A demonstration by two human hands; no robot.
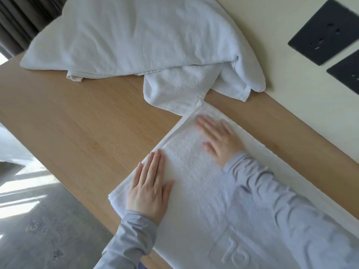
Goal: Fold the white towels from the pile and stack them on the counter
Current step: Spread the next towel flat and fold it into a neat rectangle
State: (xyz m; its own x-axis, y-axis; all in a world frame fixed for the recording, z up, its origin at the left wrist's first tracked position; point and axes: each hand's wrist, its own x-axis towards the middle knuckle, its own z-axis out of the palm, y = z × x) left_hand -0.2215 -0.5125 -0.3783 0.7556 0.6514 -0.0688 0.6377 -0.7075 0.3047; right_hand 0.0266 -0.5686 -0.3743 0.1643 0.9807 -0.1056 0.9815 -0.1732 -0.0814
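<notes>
I see a folded white terry towel (194,181) lying flat on the light wooden counter (77,123). Its long axis runs along the counter, parallel to the cream wall (291,84), from the near right up to a hemmed short edge at the far left. An embossed square emblem (233,251) sits at its near end.

My left hand (149,189) lies flat on the towel by the left end of that hemmed edge, fingers straight and together, gripping nothing. My right hand (219,140), a little blurred, rests palm down farther along the same edge, fingers spread and straight, also holding nothing. Both grey sleeves (272,191) cross the towel.

The towel's far corner touches the loose pile of white towels (136,39) heaped at the far end of the counter against the wall. Two black socket plates (326,32) are on the wall at the far right.
</notes>
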